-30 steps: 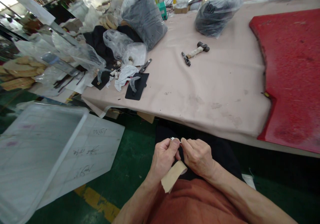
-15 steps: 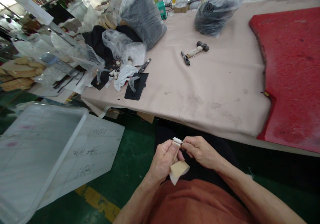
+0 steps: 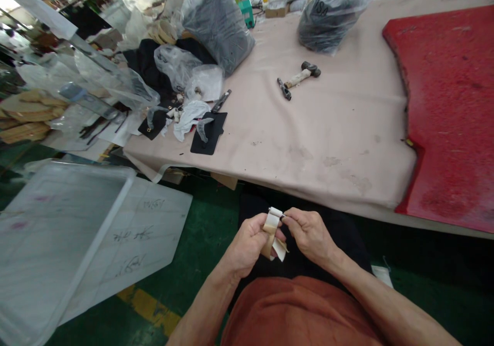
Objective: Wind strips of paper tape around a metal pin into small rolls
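Observation:
Above my lap, my left hand (image 3: 247,245) is closed around a cream and white strip (image 3: 271,230). At its top end sits a small white roll (image 3: 275,211), and its lower part hangs folded below the fingers. My right hand (image 3: 311,234) pinches a thin pin-like end (image 3: 284,215) at the right side of the roll. What this thin piece is made of is too small to tell. Both hands are just below the table's front edge, close together.
A covered table (image 3: 247,130) bears a hammer (image 3: 303,75), a short dark metal tool (image 3: 284,89), a black flat piece (image 3: 208,140), bagged dark goods (image 3: 216,27) and a red board (image 3: 451,119). A large translucent bin (image 3: 154,222) stands at the left on the green floor.
My left thumb has moved down off the roll, and more of the strip's white face shows. The hanging end has turned and folded closer to the hand. My right hand still pinches beside the roll.

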A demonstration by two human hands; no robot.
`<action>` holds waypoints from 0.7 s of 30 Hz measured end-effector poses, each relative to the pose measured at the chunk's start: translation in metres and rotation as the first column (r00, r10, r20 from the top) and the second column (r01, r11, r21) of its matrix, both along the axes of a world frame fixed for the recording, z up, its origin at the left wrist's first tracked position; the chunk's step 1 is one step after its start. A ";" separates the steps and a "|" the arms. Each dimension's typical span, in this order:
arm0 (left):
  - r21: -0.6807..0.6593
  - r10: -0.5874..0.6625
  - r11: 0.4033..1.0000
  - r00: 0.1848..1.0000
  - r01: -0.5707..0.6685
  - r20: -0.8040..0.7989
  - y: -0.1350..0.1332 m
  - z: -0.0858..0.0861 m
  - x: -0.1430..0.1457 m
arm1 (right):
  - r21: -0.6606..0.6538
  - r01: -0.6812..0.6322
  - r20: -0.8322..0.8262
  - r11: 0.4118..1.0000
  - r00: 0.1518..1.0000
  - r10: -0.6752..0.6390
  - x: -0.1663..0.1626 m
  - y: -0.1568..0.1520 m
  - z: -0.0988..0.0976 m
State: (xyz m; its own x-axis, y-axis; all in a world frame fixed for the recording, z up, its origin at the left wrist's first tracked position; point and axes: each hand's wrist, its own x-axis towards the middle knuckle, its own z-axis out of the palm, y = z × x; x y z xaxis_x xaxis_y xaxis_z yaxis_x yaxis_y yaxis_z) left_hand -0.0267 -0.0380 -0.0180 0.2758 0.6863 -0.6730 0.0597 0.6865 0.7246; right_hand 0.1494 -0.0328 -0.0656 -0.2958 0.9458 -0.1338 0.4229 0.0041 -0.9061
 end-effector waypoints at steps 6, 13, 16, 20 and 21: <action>0.062 0.154 0.987 0.984 -0.149 -0.092 -0.004 -0.002 0.014 | 0.123 0.014 0.070 0.992 0.997 -0.023 -0.002 -0.005 -0.005; 0.211 0.147 0.973 0.960 -0.097 -0.237 -0.006 -0.002 0.019 | 0.068 0.094 -0.016 0.993 0.996 -0.093 -0.007 -0.008 -0.002; 0.205 0.127 0.976 0.949 -0.068 -0.288 -0.004 -0.001 0.019 | -0.083 0.146 -0.103 0.986 0.983 -0.154 -0.009 -0.008 0.000; 0.165 0.096 0.985 0.962 -0.055 -0.254 -0.004 -0.002 0.015 | -0.277 0.146 -0.197 0.950 0.959 -0.205 -0.008 -0.008 0.003; 0.159 0.097 0.985 0.965 -0.059 -0.245 -0.004 -0.003 0.014 | -0.293 0.140 -0.208 0.946 0.956 -0.206 -0.007 -0.008 0.003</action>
State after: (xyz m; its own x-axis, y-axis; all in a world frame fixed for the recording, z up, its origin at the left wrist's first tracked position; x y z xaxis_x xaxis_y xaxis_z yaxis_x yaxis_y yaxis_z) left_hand -0.0126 -0.0418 -0.0207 0.0528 0.7969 -0.6017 0.2029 0.5815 0.7879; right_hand 0.1420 -0.0412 -0.0625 -0.1851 0.9218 -0.3405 0.1722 -0.3107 -0.9348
